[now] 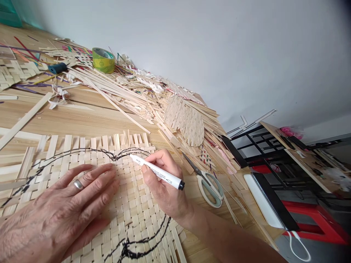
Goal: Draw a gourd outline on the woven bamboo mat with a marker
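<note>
I count one left hand (57,197), one right hand (164,182), one ring (78,184), one marker pen (161,173), one pair of scissors (210,189), one roll of tape (103,60), one dark spool (57,68), three woven bamboo panels (131,193)

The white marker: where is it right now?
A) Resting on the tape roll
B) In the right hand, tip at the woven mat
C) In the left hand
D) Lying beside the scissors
B. The right hand holds the white marker with its tip at the woven mat, while the left hand lies flat on the mat.
</note>
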The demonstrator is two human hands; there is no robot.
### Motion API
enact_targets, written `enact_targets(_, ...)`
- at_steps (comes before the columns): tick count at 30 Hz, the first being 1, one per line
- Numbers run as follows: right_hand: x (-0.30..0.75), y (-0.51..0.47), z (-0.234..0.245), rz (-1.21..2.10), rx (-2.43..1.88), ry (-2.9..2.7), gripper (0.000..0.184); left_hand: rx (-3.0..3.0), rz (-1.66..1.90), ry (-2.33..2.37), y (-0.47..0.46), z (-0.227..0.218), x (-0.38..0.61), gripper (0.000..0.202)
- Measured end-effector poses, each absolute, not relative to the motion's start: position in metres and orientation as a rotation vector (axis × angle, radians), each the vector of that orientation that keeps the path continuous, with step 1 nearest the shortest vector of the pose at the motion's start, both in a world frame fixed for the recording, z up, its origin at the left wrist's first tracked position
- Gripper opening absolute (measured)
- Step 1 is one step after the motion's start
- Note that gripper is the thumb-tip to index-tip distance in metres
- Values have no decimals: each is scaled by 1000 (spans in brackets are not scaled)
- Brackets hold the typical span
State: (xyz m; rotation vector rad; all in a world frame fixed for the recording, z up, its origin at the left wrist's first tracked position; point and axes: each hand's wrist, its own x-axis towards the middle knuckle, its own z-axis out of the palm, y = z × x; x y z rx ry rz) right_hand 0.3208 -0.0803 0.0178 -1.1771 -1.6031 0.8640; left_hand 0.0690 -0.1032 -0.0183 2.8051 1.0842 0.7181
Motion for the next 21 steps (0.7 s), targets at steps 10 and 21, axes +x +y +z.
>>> enact_targets(10,323,-81,17,851,-1225,-1585,11,2801,680,1093,-102,-29,65,58)
enact_targets(21,326,-83,20,807,-1233,-1559,10,2820,808,1052,-95,-36,63,61)
